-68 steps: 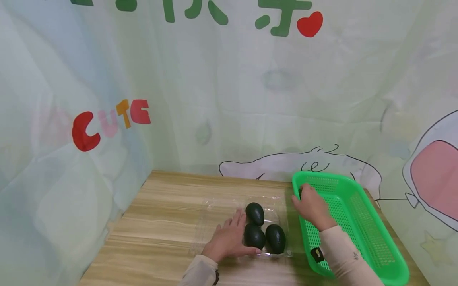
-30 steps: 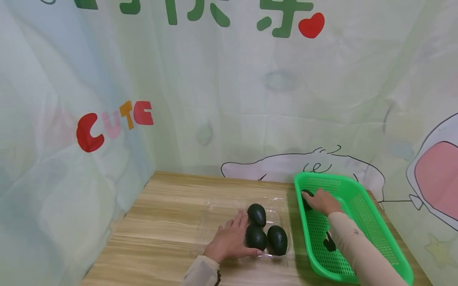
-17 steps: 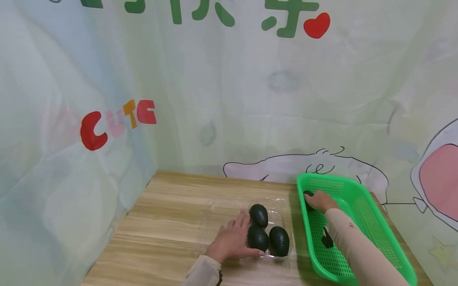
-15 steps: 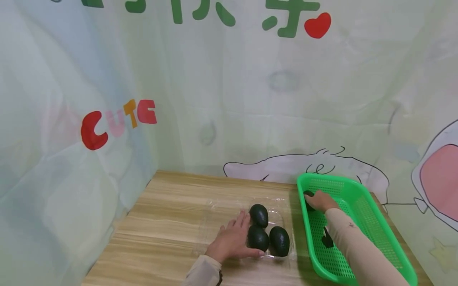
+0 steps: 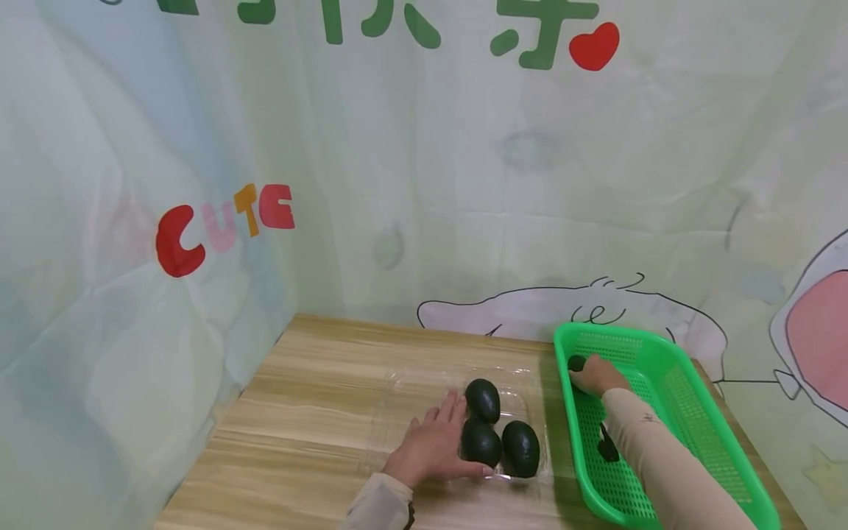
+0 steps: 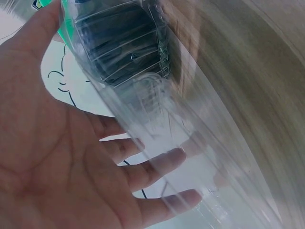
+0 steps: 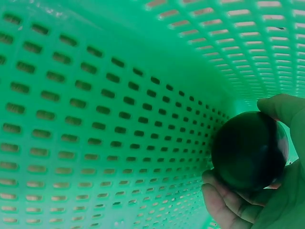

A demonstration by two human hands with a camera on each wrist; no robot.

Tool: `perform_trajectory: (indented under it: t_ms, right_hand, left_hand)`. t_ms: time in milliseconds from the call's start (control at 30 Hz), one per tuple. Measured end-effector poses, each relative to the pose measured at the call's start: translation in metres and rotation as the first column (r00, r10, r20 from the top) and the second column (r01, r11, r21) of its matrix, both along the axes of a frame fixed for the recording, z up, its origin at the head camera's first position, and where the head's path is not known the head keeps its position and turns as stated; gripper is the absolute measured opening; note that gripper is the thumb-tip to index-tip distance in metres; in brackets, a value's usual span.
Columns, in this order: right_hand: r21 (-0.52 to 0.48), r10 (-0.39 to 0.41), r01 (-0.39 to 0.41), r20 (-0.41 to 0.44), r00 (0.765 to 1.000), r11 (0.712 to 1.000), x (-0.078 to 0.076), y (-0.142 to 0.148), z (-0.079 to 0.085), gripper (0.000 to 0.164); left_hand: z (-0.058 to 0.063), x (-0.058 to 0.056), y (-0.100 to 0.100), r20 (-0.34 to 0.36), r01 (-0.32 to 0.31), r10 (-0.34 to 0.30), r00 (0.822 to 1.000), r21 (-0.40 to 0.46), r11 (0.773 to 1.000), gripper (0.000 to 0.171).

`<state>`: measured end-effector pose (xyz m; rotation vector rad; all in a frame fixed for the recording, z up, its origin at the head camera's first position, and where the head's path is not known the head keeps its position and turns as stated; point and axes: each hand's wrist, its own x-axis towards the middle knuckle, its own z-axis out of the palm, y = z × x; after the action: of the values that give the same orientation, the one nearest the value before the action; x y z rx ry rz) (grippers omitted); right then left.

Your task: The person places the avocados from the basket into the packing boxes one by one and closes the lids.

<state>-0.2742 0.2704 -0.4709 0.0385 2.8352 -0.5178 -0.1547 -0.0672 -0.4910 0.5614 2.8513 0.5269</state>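
Inside the green basket, my right hand (image 5: 599, 374) holds a dark avocado (image 7: 248, 150) near the far left corner. Its thumb and fingers curl round the fruit, close over the slotted floor, in the right wrist view. Three more dark avocados (image 5: 482, 401) sit in the right half of a clear plastic clamshell (image 5: 523, 379) on the table. My left hand (image 5: 430, 445) lies beside them with fingers straight and thumb stretched along the front of the container. The left wrist view shows those fingers (image 6: 162, 164) spread against the clear plastic (image 6: 152, 90).
The long green basket (image 5: 715, 427) stands at the table's right side, its far end near the back edge. Wood-grain tabletop (image 5: 285, 412) extends to the left of the clamshell. A printed curtain (image 5: 371, 184) hangs behind and at the sides.
My right hand has gone from the basket's left rim down inside it, still holding the avocado. My left hand keeps its place at the clamshell. The head view has shifted slightly.
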Motion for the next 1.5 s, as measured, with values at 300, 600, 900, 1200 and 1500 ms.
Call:
perform_trajectory:
  t_ms: [300, 600, 900, 1200, 1500]
  right_hand:
    - [0.007, -0.012, 0.012, -0.025, 1.000, 1.000, -0.002, 0.002, -0.008, 0.081]
    - [-0.027, -0.066, 0.062, -0.192, 0.979, 0.998, -0.001, 0.007, -0.031, 0.063]
    - [-0.030, -0.093, 0.088, -0.278, 0.956, 0.996, 0.000, 0.006, -0.039, 0.052]
    - [-0.004, -0.056, 0.057, -0.316, 0.947, 0.998, -0.001, 0.003, -0.040, 0.063]
    - [-0.020, -0.052, 0.048, -0.310, 0.949, 0.999, 0.002, 0.007, -0.040, 0.067]
  left_hand:
    - [0.001, 0.001, 0.000, -0.002, -0.006, 0.006, 1.000, 0.005, 1.000, 0.125]
    - [-0.001, 0.000, 0.002, 0.006, -0.006, 0.006, 1.000, -0.013, 1.000, 0.125]
    - [-0.001, -0.001, 0.004, 0.013, -0.005, 0.005, 1.000, -0.008, 1.000, 0.126]
    - [0.000, -0.001, 0.001, 0.022, -0.010, 0.010, 1.000, 0.038, 0.999, 0.124]
    - [0.002, -0.001, 0.001, 0.015, -0.004, 0.004, 1.000, 0.040, 0.999, 0.124]
